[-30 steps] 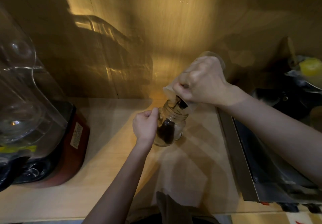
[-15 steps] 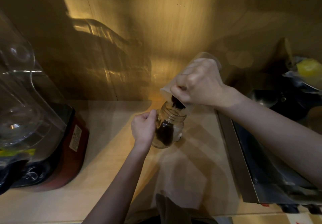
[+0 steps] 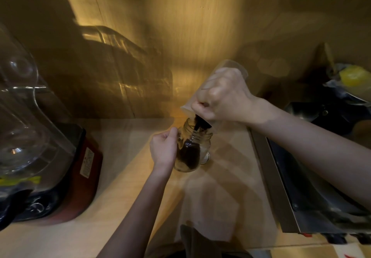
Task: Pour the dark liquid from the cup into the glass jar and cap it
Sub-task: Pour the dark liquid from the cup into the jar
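A small glass jar (image 3: 202,147) stands on the wooden counter (image 3: 124,177), open at the top and partly filled with dark liquid (image 3: 188,155). My left hand (image 3: 163,150) grips the jar's left side. My right hand (image 3: 222,99) holds a clear plastic cup (image 3: 230,67) tipped mouth-down over the jar. A dark stream runs from the cup's rim into the jar's mouth. No cap is in view.
A blender with a clear jug (image 3: 22,117) and a red base (image 3: 84,167) fills the left side. At the right lies a dark metal appliance (image 3: 301,197), with a bowl holding something yellow (image 3: 353,77) behind it. A wooden wall (image 3: 180,27) rises behind the counter.
The cup has tipped a little steeper and the dark liquid in the jar stands higher. Both hands keep their grips in nearly the same place.
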A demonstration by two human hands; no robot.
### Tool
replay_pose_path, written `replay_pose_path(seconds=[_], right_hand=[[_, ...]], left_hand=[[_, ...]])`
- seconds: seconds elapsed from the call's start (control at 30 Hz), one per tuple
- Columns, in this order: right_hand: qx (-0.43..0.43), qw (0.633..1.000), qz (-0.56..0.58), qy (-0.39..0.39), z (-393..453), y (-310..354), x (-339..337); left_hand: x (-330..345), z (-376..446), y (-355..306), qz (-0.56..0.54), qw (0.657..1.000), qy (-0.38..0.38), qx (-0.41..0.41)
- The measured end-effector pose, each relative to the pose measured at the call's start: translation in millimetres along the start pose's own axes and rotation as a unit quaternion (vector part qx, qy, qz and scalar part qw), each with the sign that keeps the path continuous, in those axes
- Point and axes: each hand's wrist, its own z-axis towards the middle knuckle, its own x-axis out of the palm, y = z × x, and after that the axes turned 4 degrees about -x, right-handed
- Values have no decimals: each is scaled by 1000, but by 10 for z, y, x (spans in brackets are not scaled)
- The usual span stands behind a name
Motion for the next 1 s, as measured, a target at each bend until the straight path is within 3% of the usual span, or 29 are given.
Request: replay_pose_path(seconds=[0.73,1.0], right_hand=[[-68,996,-50,-4,-7,6,10],[-56,998,-32,-4,17,-22,-37]], left_hand=[[50,57,28,-23,1000,-7,0],[51,102,51,-35,999,-1,3]])
